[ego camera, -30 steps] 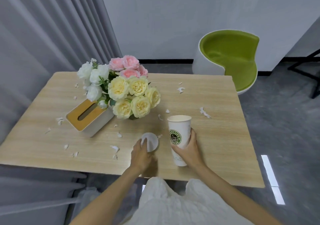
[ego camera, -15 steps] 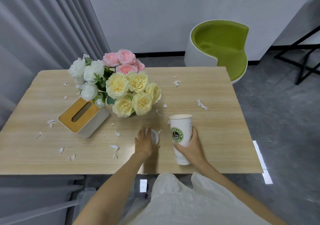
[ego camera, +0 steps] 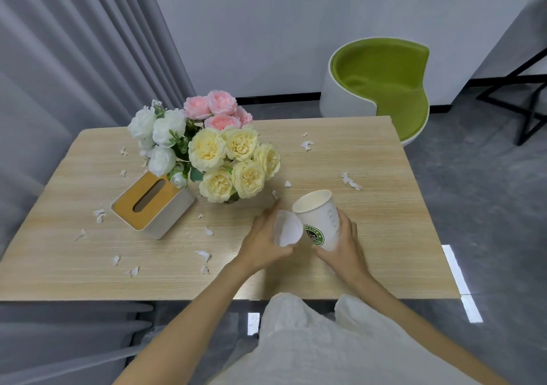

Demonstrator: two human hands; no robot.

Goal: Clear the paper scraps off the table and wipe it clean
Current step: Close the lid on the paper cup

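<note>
Here the left hand point(ego camera: 260, 244) holds a white lid point(ego camera: 285, 232); the right hand point(ego camera: 344, 247) grips the tilted cup point(ego camera: 318, 220).

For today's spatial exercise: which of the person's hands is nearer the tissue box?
Left. The left hand, holding a lid, is right of the tissue box; the right hand, gripping the cup, lies farther right.

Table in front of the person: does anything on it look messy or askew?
Yes. White paper scraps lie scattered across the wooden table, around the flowers and tissue box. The paper cup is tilted, not upright, gripped by the right hand, while the left hand holds a white lid beside its rim.
</note>
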